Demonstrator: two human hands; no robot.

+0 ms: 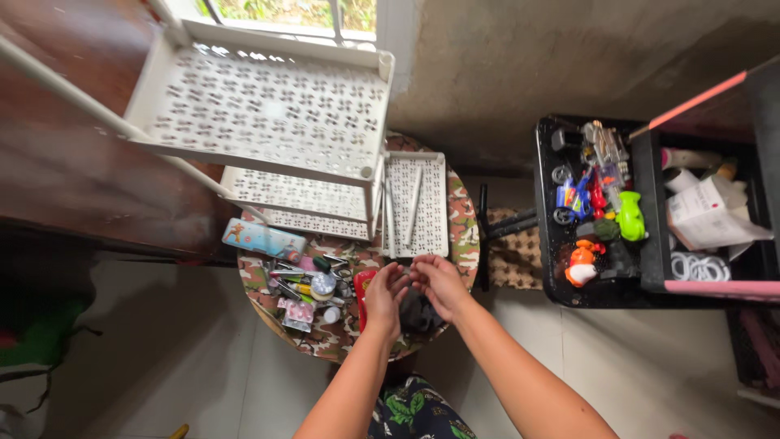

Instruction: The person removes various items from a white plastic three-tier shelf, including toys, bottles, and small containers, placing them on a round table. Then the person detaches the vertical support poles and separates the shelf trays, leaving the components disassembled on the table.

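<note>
Left hand (383,297) and right hand (439,284) meeting fingertip to fingertip over round camouflage table (463,236), pinching something too small to identify, dark item beneath half hidden, clutter (305,289) left, white rack (268,106) beyond, toy bin (546,203) right, tiled floor.

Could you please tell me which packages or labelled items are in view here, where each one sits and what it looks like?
Flat rectangular packet: left rear of the camouflage-covered round table, light blue with a small orange picture.
Blister pack: front left of the table, pinkish, small and square.
White box: in the black bin with pink rims at right, tilted, with small dark print.
No screens or signs are visible.
</note>
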